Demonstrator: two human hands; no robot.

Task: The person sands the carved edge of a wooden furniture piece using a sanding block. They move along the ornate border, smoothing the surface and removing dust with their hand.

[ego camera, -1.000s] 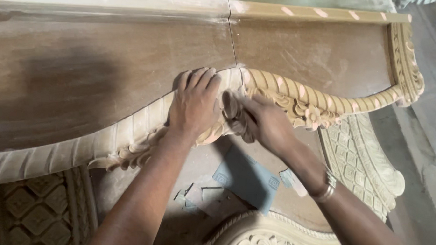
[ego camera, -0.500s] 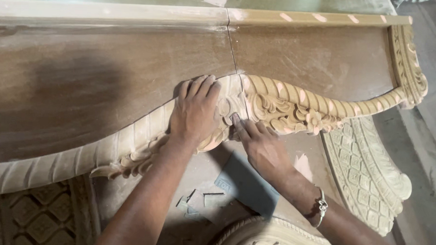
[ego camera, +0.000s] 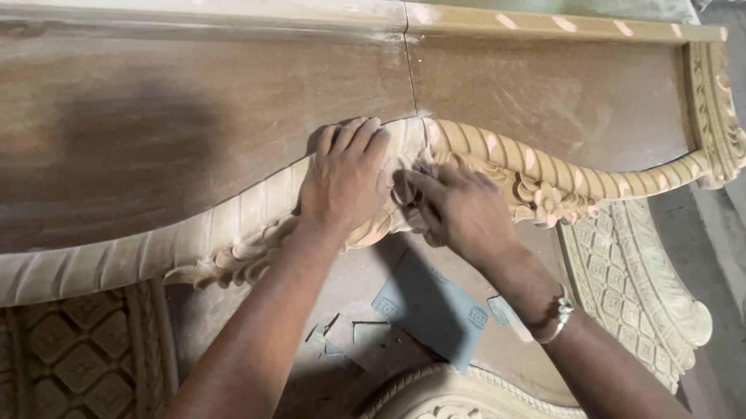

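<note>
— From the head camera, where are the hands?

— Both on the carved wooden panel, at the middle of its scalloped lower edge. The left hand lies flat, fingers spread and released over the rope-like moulding.

— And the right?

— The right hand presses its fingers against the carved flowers; whether it grasps anything, I cannot tell. A blue sandpaper sheet lies below, near the right wrist.

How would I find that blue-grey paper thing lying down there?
Start at the big carved wooden panel and look below the right hand. A blue-grey sandpaper sheet lies flat there. It is far bigger than the torn scraps beside it.
</note>
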